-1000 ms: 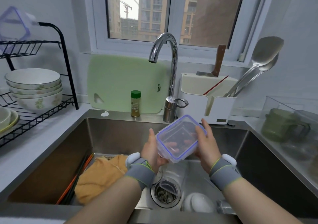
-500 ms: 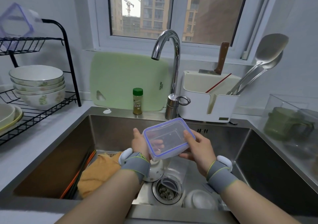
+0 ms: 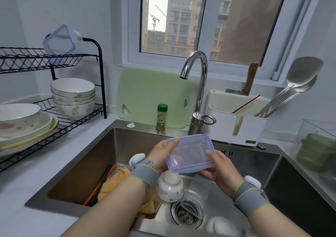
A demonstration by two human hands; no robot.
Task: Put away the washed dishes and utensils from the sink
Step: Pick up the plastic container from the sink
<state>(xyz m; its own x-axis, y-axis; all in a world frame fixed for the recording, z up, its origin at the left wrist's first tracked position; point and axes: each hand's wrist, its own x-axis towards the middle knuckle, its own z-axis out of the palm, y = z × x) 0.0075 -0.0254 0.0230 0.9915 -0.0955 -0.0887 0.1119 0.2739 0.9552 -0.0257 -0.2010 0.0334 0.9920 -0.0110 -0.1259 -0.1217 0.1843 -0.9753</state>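
Risked slip: gripped container [image 3: 190, 153] only at edges, likely wet; could have dropped onto cup [image 3: 170, 187] in sink [image 3: 138, 142] below. Looked clear, rectangular, purple-rimmed, empty, tilted. Hovered at frame centre above sink. Clamped by left hand [image 3: 161, 154] at left end, by right hand [image 3: 220, 169] at lower right corner. Noted similar lid [image 3: 59, 43] on rack [image 3: 101, 83], upper left.

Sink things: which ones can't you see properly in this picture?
All in the head view:
- Chopsticks: lower ends hidden behind the front rim of the sink.
- Yellow cloth: mostly covered by the left forearm.
- Small white cup: top hidden under the clear container held by the left hand and right hand.
- White dish: cut off by the bottom edge.
- Green thing: blurred behind a see-through box.
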